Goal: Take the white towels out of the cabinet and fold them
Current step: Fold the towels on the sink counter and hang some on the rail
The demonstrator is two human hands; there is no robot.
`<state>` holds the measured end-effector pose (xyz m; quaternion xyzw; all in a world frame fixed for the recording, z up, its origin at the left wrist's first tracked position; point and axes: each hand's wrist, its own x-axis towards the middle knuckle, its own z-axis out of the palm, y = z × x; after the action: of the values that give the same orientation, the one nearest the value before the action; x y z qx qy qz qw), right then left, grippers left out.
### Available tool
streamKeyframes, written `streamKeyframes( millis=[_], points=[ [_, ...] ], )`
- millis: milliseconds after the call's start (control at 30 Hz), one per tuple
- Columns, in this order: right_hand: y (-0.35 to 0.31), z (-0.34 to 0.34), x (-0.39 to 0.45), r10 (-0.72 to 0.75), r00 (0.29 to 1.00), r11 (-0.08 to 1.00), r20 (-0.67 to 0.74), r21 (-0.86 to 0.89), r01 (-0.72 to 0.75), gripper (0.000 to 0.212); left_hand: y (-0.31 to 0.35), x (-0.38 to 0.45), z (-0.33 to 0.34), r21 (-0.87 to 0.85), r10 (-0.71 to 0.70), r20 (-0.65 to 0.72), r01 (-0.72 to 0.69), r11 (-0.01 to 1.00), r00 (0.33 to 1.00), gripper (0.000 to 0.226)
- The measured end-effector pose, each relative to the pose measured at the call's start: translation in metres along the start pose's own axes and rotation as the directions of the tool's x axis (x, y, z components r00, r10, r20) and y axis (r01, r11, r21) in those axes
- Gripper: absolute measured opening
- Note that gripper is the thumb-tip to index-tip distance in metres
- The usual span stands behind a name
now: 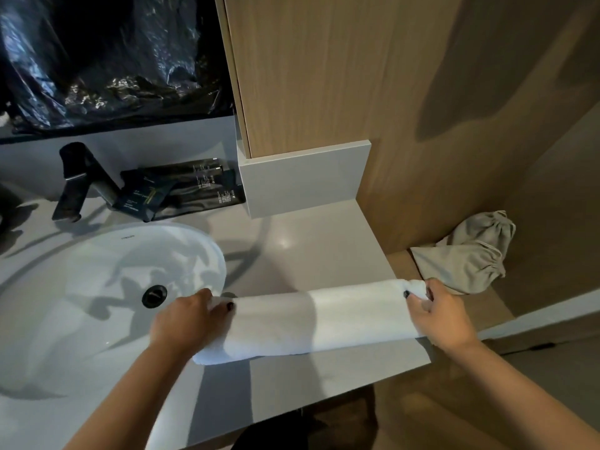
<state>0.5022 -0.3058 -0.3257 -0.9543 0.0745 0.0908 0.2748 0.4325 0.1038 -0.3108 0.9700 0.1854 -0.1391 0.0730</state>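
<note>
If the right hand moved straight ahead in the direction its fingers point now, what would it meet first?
Probably the grey drawstring bag, lying just beyond the towel end that the right hand pinches. Depth is hard to judge from this single view.

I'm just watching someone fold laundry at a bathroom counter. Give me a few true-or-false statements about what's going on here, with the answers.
1. Both hands hold the white towel, one at each end. True: the left hand and the right hand grip its far corners.
2. The towel lies inside the sink. False: it lies on the grey counter, right of the sink.
3. A grey drawstring bag sits behind the right hand. True.
4. The faucet is white. False: it is black.
5. The black packets lie on the towel. False: they lie beside the faucet.
</note>
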Motion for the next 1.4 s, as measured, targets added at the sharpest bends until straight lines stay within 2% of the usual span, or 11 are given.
streamKeyframes(
  millis=[67,167,233,367,467,567,667,833,1000,1233,1400],
  points=[
    [-0.013,0.003,-0.004,-0.086,0.991,0.993,-0.104,-0.085,0.077,0.023,0.015,-0.008,-0.003,0.121,0.083,-0.209,-0.059,0.991,0.974,0.031],
    [-0.045,0.019,-0.015,-0.311,0.933,0.899,-0.182,-0.374,0.226,0.048,0.061,-0.030,0.016,0.031,0.365,-0.303,-0.374,0.927,0.880,0.041],
    [-0.071,0.034,-0.028,-0.454,0.883,0.815,-0.121,-0.456,0.357,0.063,0.086,-0.042,0.032,-0.004,0.439,-0.268,-0.456,0.890,0.858,0.049],
    [-0.100,0.078,-0.059,-0.606,0.777,0.619,0.171,-0.513,0.595,0.079,0.091,-0.039,0.046,0.032,0.401,-0.208,-0.404,0.914,0.892,0.059],
    [-0.101,0.094,-0.064,-0.652,0.708,0.559,0.271,-0.460,0.690,0.069,0.089,-0.036,0.050,0.041,0.417,-0.193,-0.418,0.908,0.888,0.058],
    [-0.088,0.085,-0.051,-0.630,0.726,0.586,0.276,-0.444,0.678,0.062,0.085,-0.036,0.048,0.029,0.408,-0.160,-0.408,0.912,0.899,0.058],
    [-0.069,0.072,-0.038,-0.557,0.784,0.664,0.275,-0.420,0.619,0.077,0.074,-0.040,0.044,0.020,0.382,-0.155,-0.383,0.923,0.911,0.061],
    [-0.055,0.056,-0.020,-0.431,0.863,0.699,0.264,-0.508,0.504,0.098,0.051,-0.045,0.044,-0.004,0.311,-0.147,-0.315,0.949,0.939,0.067],
    [-0.038,0.044,-0.010,-0.360,0.907,0.708,0.219,-0.569,0.418,0.101,0.040,-0.048,0.042,-0.006,0.326,-0.149,-0.331,0.944,0.933,0.070],
    [-0.024,0.039,-0.002,-0.265,0.949,0.796,0.170,-0.516,0.315,0.104,0.004,-0.038,0.035,-0.038,0.523,-0.175,-0.537,0.843,0.834,0.068],
    [-0.023,0.040,-0.002,-0.249,0.964,0.869,0.091,-0.419,0.264,0.100,0.000,-0.039,0.040,-0.093,0.514,-0.293,-0.559,0.824,0.806,0.064]
  ],
)
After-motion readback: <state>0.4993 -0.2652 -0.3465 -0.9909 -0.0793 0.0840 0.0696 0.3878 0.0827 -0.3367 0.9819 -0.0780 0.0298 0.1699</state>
